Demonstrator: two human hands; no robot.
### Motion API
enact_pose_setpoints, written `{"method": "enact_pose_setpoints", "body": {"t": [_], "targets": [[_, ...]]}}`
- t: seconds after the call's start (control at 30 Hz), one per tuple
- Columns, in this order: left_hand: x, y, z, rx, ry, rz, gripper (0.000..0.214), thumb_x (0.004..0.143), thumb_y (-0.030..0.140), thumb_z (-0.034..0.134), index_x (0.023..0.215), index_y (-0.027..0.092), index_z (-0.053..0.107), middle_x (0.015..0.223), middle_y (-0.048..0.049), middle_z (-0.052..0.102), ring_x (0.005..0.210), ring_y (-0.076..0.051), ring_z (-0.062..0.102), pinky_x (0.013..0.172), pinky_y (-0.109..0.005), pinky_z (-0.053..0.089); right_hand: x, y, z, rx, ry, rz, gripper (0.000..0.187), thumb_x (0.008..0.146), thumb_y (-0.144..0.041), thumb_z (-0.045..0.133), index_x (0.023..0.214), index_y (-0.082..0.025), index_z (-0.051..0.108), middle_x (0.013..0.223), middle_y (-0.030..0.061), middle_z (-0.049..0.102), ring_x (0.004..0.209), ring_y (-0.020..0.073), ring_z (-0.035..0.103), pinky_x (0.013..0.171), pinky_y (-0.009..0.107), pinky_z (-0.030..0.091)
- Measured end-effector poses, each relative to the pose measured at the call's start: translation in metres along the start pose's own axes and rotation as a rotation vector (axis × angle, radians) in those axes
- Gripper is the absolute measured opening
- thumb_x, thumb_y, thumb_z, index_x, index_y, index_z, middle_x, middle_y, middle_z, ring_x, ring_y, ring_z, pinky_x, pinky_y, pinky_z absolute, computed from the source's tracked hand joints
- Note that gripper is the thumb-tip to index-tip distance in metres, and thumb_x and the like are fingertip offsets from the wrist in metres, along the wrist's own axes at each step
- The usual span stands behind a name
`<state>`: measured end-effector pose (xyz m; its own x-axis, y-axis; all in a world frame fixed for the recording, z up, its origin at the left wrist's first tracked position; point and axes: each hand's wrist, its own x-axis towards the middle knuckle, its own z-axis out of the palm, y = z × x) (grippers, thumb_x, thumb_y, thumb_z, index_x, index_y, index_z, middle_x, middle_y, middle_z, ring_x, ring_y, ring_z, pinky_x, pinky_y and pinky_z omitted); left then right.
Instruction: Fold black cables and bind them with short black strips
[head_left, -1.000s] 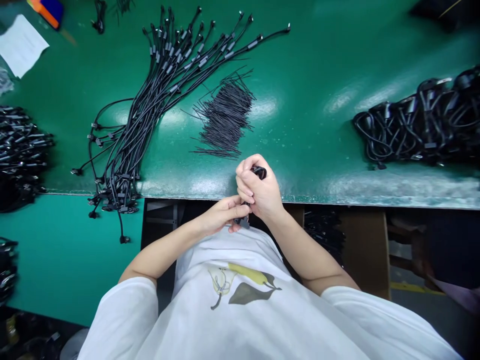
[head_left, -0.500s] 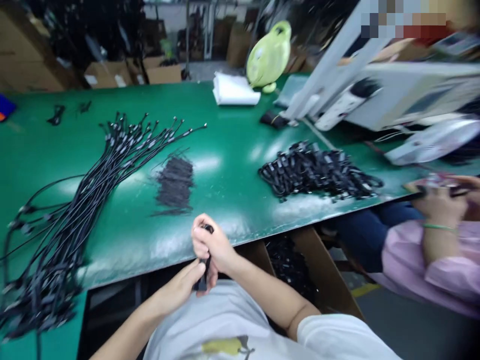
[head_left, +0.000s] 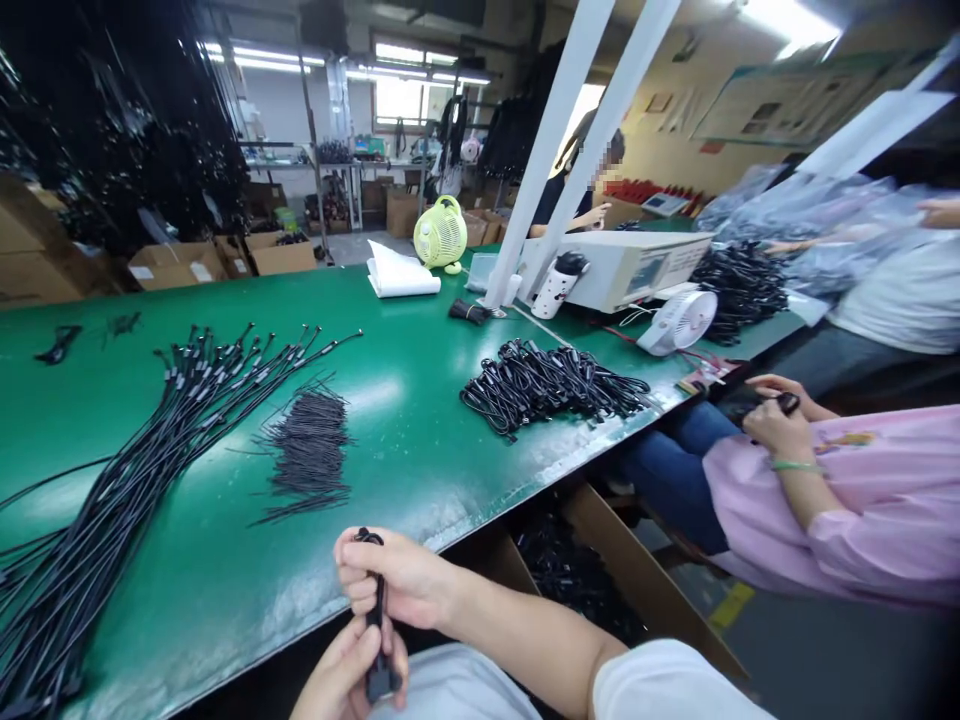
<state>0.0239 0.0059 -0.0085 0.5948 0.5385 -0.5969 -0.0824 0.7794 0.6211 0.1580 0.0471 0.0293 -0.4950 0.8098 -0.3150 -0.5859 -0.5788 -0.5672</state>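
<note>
A black cable (head_left: 380, 600) is folded into a narrow bundle and held just beyond the table's front edge. Its looped upper end is wrapped in the closed fingers of my right hand (head_left: 394, 580). Lower down, my left hand (head_left: 349, 660) pinches the same cable close to a black plug-like end (head_left: 382, 682). Part of the bundle is hidden behind my fingers. On the table ahead lies a pile of short, thin black ties (head_left: 309, 445), apart from both hands.
Long black cables (head_left: 142, 470) spread across the left of the green table (head_left: 412, 450). Bundled cables (head_left: 551, 385) are heaped at right. Behind stand a green fan (head_left: 441, 238), white paper (head_left: 401, 275) and a bottle (head_left: 559, 285). A box of cables (head_left: 570, 570) sits below; a pink-sleeved co-worker (head_left: 840, 490) sits at right.
My view has tilted up and shows more of the room. Both hands keep hold of the cable and appear lower and further left in the picture.
</note>
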Motion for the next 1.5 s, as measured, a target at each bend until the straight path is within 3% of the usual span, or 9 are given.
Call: {"method": "enact_pose_setpoints", "body": {"t": [0.13,0.3,0.4,0.5,0.73,0.9,1.13,1.37,1.5], "targets": [[-0.004,-0.002,0.013,-0.034,0.182,0.112,0.046,0.059,0.065,0.080,0.073,0.024,0.066,0.067,-0.0029,0.066,0.062,-0.017,0.062,0.054,-0.028,0.045,0.003,0.008,0.003,-0.155,0.117,-0.186,0.056,0.070,-0.066,0.075,0.072,-0.018,0.045,0.048,-0.0136,0.022,0.043,0.0011,0.012,0.040,0.017,0.009],[-0.024,0.014,0.021,-0.034,0.020,0.100,0.038,0.071,0.047,0.078,0.081,0.015,0.060,0.056,0.0009,0.056,0.050,-0.011,0.051,0.045,-0.021,0.032,-0.005,0.004,0.007,-0.082,0.026,-0.124,0.067,0.071,-0.085,0.056,0.070,-0.020,0.038,0.052,-0.0112,0.027,0.041,0.0016,0.015,0.038,0.016,0.013],[-0.027,0.021,0.021,-0.206,-0.096,0.058,0.029,0.073,0.037,0.074,0.081,0.013,0.060,0.058,0.0007,0.053,0.053,-0.010,0.050,0.053,-0.022,0.038,-0.005,-0.002,0.007,-0.003,0.040,-0.080,0.065,0.076,-0.082,0.055,0.068,-0.021,0.032,0.050,-0.0112,0.025,0.038,0.0019,0.013,0.035,0.016,0.013],[-0.022,0.019,0.018,-0.322,-0.147,-0.005,0.027,0.078,0.038,0.068,0.075,0.014,0.057,0.052,0.0039,0.044,0.045,-0.006,0.039,0.046,-0.020,0.030,-0.002,-0.004,0.004,-0.029,0.128,-0.101,0.059,0.080,-0.074,0.059,0.070,-0.021,0.034,0.049,-0.0112,0.023,0.037,0.0023,0.011,0.034,0.016,0.011],[-0.018,0.014,0.016,-0.306,-0.081,0.029,0.036,0.082,0.046,0.071,0.090,0.012,0.061,0.061,0.0060,0.040,0.049,-0.004,0.038,0.046,-0.016,0.031,0.000,-0.010,0.000,-0.106,0.220,-0.179,0.038,0.086,-0.050,0.067,0.079,-0.022,0.043,0.054,-0.0107,0.028,0.038,0.0025,0.017,0.036,0.015,0.019],[-0.008,0.016,0.011,-0.232,-0.077,-0.048,0.047,0.088,0.058,0.055,0.082,0.012,0.062,0.055,0.0050,0.038,0.046,-0.007,0.037,0.045,-0.020,0.032,0.002,-0.012,-0.005,-0.138,0.206,-0.123,0.048,0.087,-0.066,0.058,0.073,-0.022,0.043,0.049,-0.0108,0.017,0.036,0.0028,0.013,0.036,0.016,0.013],[0.006,0.022,0.004,-0.285,-0.067,0.003,0.036,0.074,0.042,0.078,0.084,0.010,0.064,0.062,0.0013,0.049,0.058,-0.008,0.045,0.055,-0.021,0.039,0.016,-0.011,-0.013,-0.128,0.236,-0.189,0.052,0.083,-0.072,0.057,0.075,-0.022,0.046,0.049,-0.0101,0.022,0.037,0.0031,0.015,0.035,0.016,0.015],[0.015,0.028,0.004,-0.235,-0.024,0.008,0.045,0.071,0.053,0.077,0.079,0.014,0.057,0.057,0.0059,0.039,0.052,-0.006,0.033,0.050,-0.021,0.029,0.027,-0.017,-0.018,-0.140,0.219,-0.172,0.066,0.073,-0.082,0.058,0.065,-0.021,0.032,0.054,-0.0071,0.030,0.040,0.0035,0.021,0.033,0.016,0.015],[0.018,0.037,-0.007,-0.010,-0.032,0.057,0.049,0.075,0.061,0.070,0.083,0.014,0.058,0.061,0.0040,0.046,0.057,-0.008,0.040,0.058,-0.025,0.034,0.034,-0.014,-0.018,-0.163,0.259,-0.226,0.066,0.075,-0.082,0.056,0.064,-0.021,0.032,0.053,-0.0076,0.028,0.038,0.0036,0.019,0.033,0.016,0.015]]}}
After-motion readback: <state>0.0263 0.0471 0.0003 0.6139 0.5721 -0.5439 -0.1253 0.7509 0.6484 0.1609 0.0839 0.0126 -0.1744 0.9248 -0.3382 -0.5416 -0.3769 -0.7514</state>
